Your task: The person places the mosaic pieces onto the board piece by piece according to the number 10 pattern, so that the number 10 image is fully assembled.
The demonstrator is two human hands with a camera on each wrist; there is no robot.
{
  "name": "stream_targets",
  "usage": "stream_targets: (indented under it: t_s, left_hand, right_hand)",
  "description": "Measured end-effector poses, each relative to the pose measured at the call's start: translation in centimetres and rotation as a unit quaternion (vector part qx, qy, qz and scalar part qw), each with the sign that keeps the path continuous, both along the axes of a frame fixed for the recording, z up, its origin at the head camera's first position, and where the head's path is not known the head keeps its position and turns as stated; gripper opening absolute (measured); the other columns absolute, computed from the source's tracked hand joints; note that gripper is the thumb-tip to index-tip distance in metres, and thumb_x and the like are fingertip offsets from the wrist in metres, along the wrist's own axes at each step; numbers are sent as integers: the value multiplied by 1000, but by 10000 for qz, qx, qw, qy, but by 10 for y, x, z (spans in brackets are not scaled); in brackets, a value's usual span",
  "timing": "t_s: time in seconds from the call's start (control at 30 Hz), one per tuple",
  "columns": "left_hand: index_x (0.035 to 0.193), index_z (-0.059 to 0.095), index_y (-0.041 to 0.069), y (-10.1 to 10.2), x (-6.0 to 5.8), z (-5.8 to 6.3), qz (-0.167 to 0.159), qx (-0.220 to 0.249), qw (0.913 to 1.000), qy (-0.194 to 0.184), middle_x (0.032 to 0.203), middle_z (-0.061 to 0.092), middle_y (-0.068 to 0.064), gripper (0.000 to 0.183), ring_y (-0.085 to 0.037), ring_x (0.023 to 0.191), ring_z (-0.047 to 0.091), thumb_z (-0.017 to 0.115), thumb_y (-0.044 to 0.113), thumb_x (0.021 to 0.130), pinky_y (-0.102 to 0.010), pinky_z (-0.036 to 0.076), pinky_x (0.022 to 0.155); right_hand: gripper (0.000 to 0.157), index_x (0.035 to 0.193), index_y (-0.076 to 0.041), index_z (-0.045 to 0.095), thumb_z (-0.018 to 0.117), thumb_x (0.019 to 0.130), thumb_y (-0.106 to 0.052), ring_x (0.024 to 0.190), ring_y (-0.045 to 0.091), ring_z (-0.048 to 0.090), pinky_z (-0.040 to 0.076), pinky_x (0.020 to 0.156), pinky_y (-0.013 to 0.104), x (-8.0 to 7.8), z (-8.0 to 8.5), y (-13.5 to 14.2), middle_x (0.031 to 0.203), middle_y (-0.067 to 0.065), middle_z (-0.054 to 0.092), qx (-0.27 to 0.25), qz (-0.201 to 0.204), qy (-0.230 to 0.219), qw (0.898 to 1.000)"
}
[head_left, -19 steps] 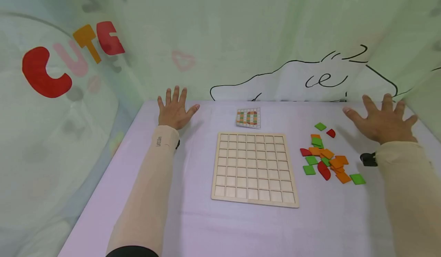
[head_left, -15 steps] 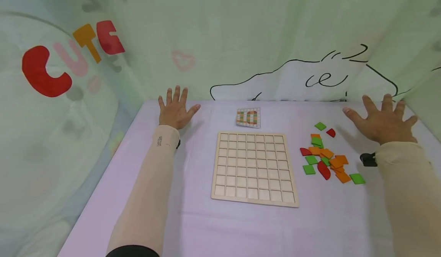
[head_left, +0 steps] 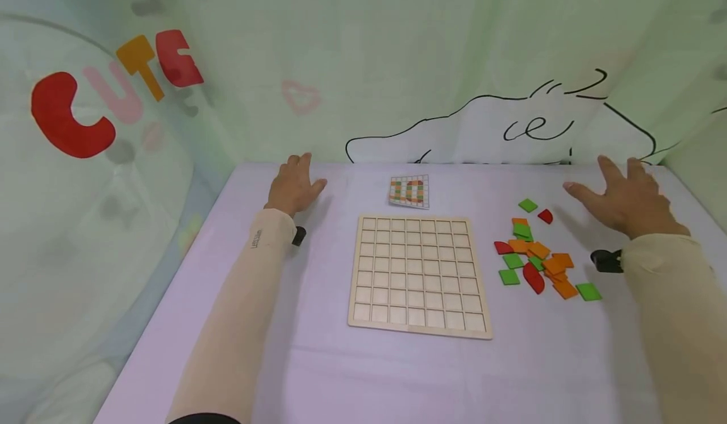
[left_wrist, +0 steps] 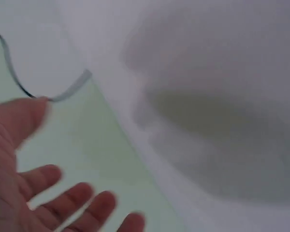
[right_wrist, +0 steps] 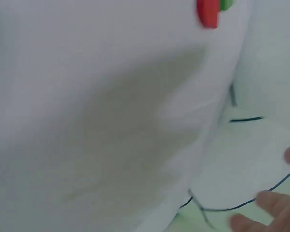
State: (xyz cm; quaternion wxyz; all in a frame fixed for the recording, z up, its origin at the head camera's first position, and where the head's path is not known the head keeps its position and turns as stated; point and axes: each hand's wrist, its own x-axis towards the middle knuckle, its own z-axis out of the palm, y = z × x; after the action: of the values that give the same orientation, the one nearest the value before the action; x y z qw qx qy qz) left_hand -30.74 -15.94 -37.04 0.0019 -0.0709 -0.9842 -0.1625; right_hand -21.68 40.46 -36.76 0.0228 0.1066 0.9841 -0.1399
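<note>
My left hand point(head_left: 292, 186) is held over the far left of the table, fingers relaxed and slightly bent, with nothing in it. In the left wrist view its fingers point(left_wrist: 79, 195) spread loosely above the cloth. At the far right, my right hand point(head_left: 630, 203) hovers with the thumb out and the fingers loose, also holding nothing. Nearest to it lie a green tile point(head_left: 527, 205) and a red rounded tile point(head_left: 546, 216). A wooden grid board point(head_left: 419, 276) with bare cells lies in the middle. Behind it is a small pattern card point(head_left: 409, 191) printed with coloured squares.
Several orange tiles point(head_left: 565, 289), green tiles point(head_left: 509, 277) and red tiles point(head_left: 533, 278) lie in a loose, partly overlapping pile right of the board. A white cloth covers the table point(head_left: 341, 380). A printed curtain point(head_left: 397, 52) hangs along its far edge and left side.
Both hands have gone from widely spread fingers to looser, more bent ones, and the left wrist has turned a little. The view has tilted slightly. Board, card and tiles stay put.
</note>
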Motion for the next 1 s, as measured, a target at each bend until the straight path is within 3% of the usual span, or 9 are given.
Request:
stream_targets:
  t_s: [0.17, 0.37, 0.57, 0.67, 0.83, 1.0]
  left_hand:
    - [148, 48, 0, 18, 25, 7, -146, 1013, 9908, -883, 139, 58, -21, 60, -36, 120, 61, 68, 29, 100, -49, 53, 104]
    - [133, 57, 2, 36, 55, -5, -204, 1651, 9691, -1821, 98, 70, -11, 48, -21, 75, 70, 74, 27, 96, -36, 55, 80]
    - [126, 56, 2, 50, 76, -19, -270, 1929, 9546, -2255, 83, 69, -8, 42, -15, 60, 67, 76, 23, 94, -27, 55, 68]
    - [125, 55, 2, 54, 82, -22, -224, 1961, 9533, -2284, 85, 68, -9, 42, -15, 58, 67, 77, 21, 93, -25, 55, 64]
    - [126, 55, 3, 56, 87, -26, -53, 1998, 9527, -2288, 88, 68, -8, 44, -16, 58, 68, 77, 20, 93, -25, 55, 62]
    - [125, 54, 2, 57, 90, -28, -119, 2313, 9452, -2300, 84, 68, -10, 43, -16, 57, 67, 78, 15, 92, -26, 59, 58]
  right_hand:
    - [100, 159, 6, 20, 49, 98, -68, 123, 63, 37, 45, 91, 78, 7, 8, -7, 145, 46, 29, -847, 302, -189, 9958]
    - [91, 149, 9, 34, 56, 99, -65, 94, 43, 68, 62, 77, 53, 26, 14, -20, 137, 42, 44, -1640, 527, -595, 9833]
    - [71, 147, 7, 41, 54, 106, -50, 92, 31, 69, 62, 68, 33, 54, 7, -27, 131, 38, 56, -2156, 474, -510, 9740]
    - [65, 144, 5, 46, 54, 107, -46, 91, 27, 68, 60, 67, 30, 63, 1, -31, 125, 32, 60, -2255, 412, -437, 9724]
    - [59, 139, 5, 51, 57, 106, -43, 95, 31, 65, 58, 67, 29, 65, -9, -38, 119, 28, 63, -2290, 336, -402, 9720]
    - [57, 137, 5, 53, 58, 105, -42, 99, 36, 59, 56, 67, 28, 59, -15, -42, 119, 27, 62, -2139, 147, -414, 9759]
